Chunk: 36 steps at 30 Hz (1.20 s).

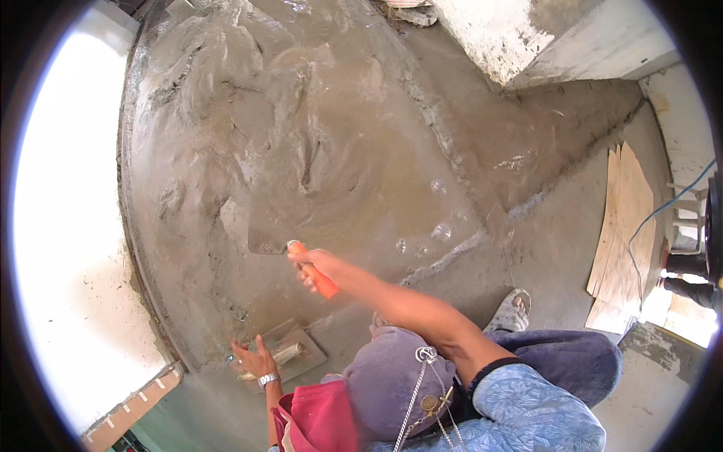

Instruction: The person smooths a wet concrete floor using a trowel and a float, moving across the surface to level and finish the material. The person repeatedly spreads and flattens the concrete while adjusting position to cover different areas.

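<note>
My right hand [318,273] is wrapped round the orange handle of a trowel [324,283]. The trowel's blade is grey with wet mortar and lies on or just at the surface, so its outline partly blends in. Wet grey mortar [361,162] spreads ahead of me, ridged on the left and smoother and watery on the right, with a few bubbles. Beside a rectangular hand float [310,340] at the lower left, my left hand [254,360], with a metal watch at the wrist, has its fingers spread. The float rests near the mortar's edge.
A bright white wall [83,248] borders the left. At the upper right juts a white, mortar-stained block [520,41]. Wooden sheets [619,226] lie at the right near a blue cable [654,215]. My sandalled foot [514,310] is on the grey floor, and chains with pendants hang below me.
</note>
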Each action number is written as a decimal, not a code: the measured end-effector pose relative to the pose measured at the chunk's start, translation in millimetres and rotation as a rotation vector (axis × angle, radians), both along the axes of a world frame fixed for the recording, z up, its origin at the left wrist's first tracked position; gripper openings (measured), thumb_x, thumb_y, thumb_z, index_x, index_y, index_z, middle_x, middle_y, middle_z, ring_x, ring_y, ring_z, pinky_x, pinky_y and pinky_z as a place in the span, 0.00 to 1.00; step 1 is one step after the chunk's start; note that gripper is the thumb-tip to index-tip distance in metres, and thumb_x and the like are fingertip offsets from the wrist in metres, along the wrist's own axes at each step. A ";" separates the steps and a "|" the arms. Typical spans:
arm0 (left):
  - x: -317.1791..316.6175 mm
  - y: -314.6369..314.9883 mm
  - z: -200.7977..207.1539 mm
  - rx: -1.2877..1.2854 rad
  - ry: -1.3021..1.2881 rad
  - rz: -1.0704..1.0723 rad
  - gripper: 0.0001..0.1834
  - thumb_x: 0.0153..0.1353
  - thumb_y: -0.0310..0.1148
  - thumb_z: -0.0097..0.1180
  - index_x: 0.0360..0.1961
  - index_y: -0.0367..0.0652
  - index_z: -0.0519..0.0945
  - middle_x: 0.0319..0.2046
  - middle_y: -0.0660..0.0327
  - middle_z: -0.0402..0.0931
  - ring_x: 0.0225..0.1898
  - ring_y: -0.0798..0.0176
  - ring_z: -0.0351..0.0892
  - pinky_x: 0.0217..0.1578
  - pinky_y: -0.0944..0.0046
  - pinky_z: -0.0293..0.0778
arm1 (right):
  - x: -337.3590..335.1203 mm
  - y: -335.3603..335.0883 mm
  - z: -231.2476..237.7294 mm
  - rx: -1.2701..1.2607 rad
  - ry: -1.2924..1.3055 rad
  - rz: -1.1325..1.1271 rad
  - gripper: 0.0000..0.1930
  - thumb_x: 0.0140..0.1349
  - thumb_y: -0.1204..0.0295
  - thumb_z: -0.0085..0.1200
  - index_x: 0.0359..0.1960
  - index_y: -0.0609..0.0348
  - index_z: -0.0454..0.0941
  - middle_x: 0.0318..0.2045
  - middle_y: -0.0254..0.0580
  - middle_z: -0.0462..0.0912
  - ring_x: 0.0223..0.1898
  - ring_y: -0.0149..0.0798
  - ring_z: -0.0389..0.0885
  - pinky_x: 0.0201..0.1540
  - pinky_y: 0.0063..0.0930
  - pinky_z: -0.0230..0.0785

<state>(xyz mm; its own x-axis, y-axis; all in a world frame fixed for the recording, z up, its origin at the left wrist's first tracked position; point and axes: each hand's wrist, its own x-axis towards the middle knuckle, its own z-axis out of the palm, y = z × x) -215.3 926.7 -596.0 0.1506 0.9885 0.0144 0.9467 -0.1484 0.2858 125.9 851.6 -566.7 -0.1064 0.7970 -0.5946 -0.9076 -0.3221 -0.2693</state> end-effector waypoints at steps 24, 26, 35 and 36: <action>2.3 -16.7 -15.8 -0.001 0.292 0.100 0.29 0.59 0.60 0.46 0.23 0.42 0.77 0.19 0.55 0.77 0.22 0.49 0.76 0.25 0.49 0.67 | 109.6 -97.0 6.6 -0.076 -0.208 -0.275 0.11 0.59 0.59 0.52 0.31 0.51 0.68 0.18 0.30 0.70 0.13 0.24 0.67 0.14 0.22 0.64; 8.5 -18.8 -13.8 0.026 0.272 0.068 0.29 0.59 0.59 0.46 0.24 0.42 0.78 0.20 0.54 0.78 0.23 0.47 0.76 0.25 0.49 0.67 | 54.0 -60.1 -7.1 -0.078 -0.225 -0.030 0.16 0.57 0.55 0.53 0.33 0.54 0.68 0.19 0.32 0.70 0.14 0.27 0.68 0.14 0.24 0.64; -1.9 -9.4 -18.9 -0.019 0.370 0.091 0.28 0.60 0.58 0.44 0.25 0.43 0.79 0.23 0.52 0.79 0.26 0.44 0.78 0.27 0.47 0.69 | 39.4 -53.3 -52.8 -0.281 -0.278 -0.125 0.20 0.58 0.52 0.53 0.30 0.57 0.68 0.18 0.35 0.71 0.12 0.29 0.69 0.12 0.24 0.63; -1.1 -9.5 -19.0 -0.012 0.372 0.089 0.28 0.60 0.58 0.44 0.25 0.43 0.79 0.23 0.52 0.79 0.26 0.44 0.78 0.27 0.46 0.69 | 50.2 -63.6 -53.4 -0.288 -0.308 -0.160 0.19 0.58 0.52 0.53 0.30 0.57 0.68 0.18 0.35 0.71 0.13 0.29 0.69 0.12 0.23 0.63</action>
<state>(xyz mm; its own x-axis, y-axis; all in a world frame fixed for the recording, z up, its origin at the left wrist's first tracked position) -216.4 917.2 -615.0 0.0564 0.9977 -0.0370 0.9951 -0.0592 -0.0790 176.1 788.0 -620.1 0.2209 0.5867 -0.7791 -0.8438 -0.2856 -0.4544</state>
